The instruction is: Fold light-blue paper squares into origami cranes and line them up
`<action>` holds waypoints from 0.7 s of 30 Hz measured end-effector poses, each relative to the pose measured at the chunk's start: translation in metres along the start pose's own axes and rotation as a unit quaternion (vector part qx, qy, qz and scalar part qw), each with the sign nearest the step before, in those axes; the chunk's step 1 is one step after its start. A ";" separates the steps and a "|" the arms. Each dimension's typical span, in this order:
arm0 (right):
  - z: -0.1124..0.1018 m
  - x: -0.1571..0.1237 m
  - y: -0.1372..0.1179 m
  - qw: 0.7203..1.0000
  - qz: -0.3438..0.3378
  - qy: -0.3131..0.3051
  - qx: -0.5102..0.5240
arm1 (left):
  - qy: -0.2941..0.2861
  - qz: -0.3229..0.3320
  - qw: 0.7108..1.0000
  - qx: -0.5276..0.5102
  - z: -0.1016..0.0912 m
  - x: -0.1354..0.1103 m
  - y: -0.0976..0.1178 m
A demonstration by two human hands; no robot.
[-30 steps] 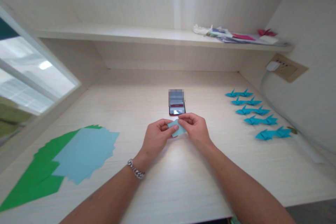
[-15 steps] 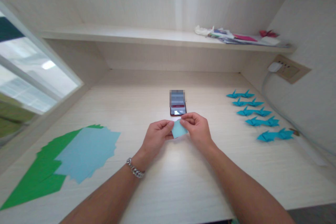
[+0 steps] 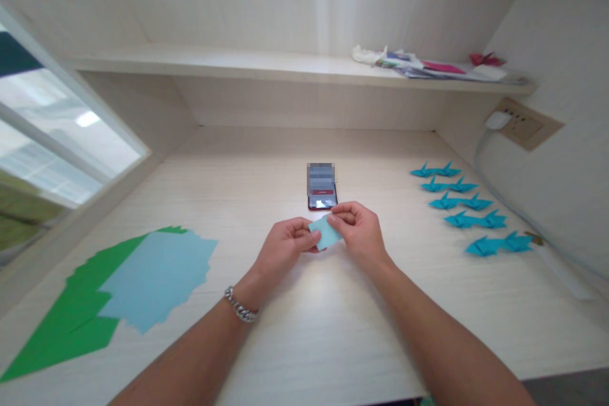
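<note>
A small folded piece of light blue paper [image 3: 326, 235] is held between my two hands, just above the desk. My left hand [image 3: 290, 241] pinches its left side, thumb on top and fingers behind. At its upper right edge, my right hand [image 3: 359, 229] grips it between thumb and fingertips. Right beyond the hands lies a phone [image 3: 322, 187] with its screen lit. To the left, fanned light blue sheets [image 3: 162, 276] rest partly over green sheets [image 3: 90, 298]. Several folded blue paper cranes [image 3: 476, 221] stand in paired rows on the right.
A shelf [image 3: 228, 65] runs across the back, with papers [image 3: 423, 66] and a red folded paper piece [image 3: 488, 60] at its right end. On the right wall, a white plug sits in a socket [image 3: 528, 125], its cable [image 3: 499, 196] trailing down along the desk's right side.
My left thumb has shifted right onto the light blue paper, and the paper's left corner now shows above it. My right hand has barely moved.
</note>
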State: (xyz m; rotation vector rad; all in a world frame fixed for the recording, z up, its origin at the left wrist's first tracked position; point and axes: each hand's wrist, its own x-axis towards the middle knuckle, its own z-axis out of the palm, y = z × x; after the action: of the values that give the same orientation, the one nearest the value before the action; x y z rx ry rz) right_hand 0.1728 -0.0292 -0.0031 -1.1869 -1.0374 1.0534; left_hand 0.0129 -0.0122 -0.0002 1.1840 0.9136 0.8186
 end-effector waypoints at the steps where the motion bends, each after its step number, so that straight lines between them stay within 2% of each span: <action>1: 0.000 0.000 0.000 1.000 0.000 -0.003 -0.003 | -0.001 -0.003 1.000 -0.005 -0.001 0.001 -0.001; 10: -0.001 0.000 0.001 1.000 0.014 -0.008 -0.004 | 0.029 0.016 0.998 0.048 -0.001 0.001 -0.003; 16: 0.002 -0.003 -0.002 0.999 0.010 -0.047 0.001 | 0.014 0.019 0.994 0.108 0.001 0.000 -0.003; 21: 0.003 -0.002 0.003 0.998 0.019 -0.057 -0.002 | 0.065 0.052 0.991 0.101 0.001 -0.001 0.001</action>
State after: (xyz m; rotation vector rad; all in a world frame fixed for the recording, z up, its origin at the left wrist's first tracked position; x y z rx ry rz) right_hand 0.1690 -0.0300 -0.0062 -1.1649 -1.1092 1.1614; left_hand 0.0136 -0.0134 0.0007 1.3746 1.0687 0.9112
